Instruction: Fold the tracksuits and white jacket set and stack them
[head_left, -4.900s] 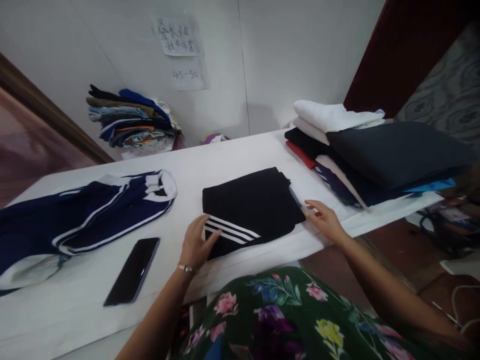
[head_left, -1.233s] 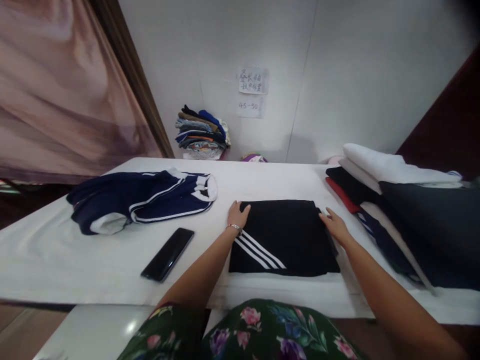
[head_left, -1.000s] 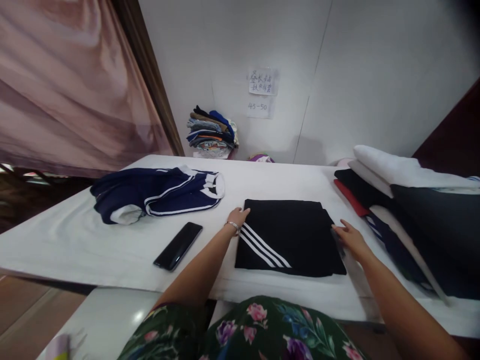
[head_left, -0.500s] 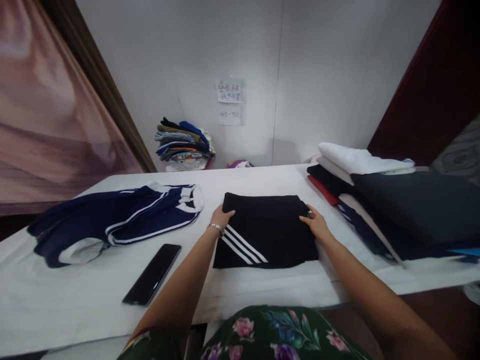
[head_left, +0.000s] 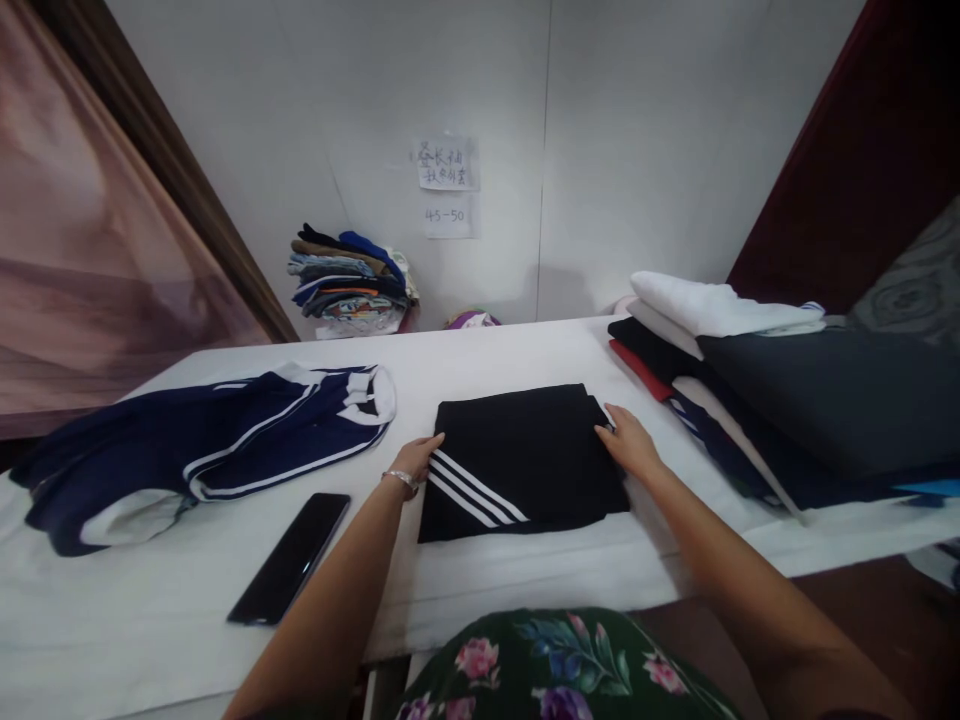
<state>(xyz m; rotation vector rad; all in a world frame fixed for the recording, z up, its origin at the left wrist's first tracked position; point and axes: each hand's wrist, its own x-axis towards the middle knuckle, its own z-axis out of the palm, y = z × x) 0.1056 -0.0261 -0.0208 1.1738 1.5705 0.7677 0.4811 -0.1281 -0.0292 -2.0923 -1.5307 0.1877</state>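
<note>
A folded black garment [head_left: 517, 450] with three white diagonal stripes lies flat in front of me on the white-covered table. At its left edge my left hand [head_left: 418, 458], with a bracelet on the wrist, pinches the fabric near the top of the stripes. My right hand [head_left: 628, 440] grips the upper right edge, thumb on top; its other fingers are partly hidden. A navy garment with white trim [head_left: 255, 430] is spread out to the left. Nearer to me, beside my left forearm, rests a black phone [head_left: 291, 560].
A pile of folded clothes [head_left: 810, 400], with a white one on top, occupies the right side of the table [head_left: 495, 365]. Behind the table's far edge stands another clothes stack [head_left: 352, 280]. Paper notes [head_left: 448, 187] hang on the wall, and a pink curtain [head_left: 112, 230] drapes at the left.
My left hand has slid down and outward along the garment's left edge. The garment's top edge now slants, its upper left corner lower. The whole view has shifted slightly.
</note>
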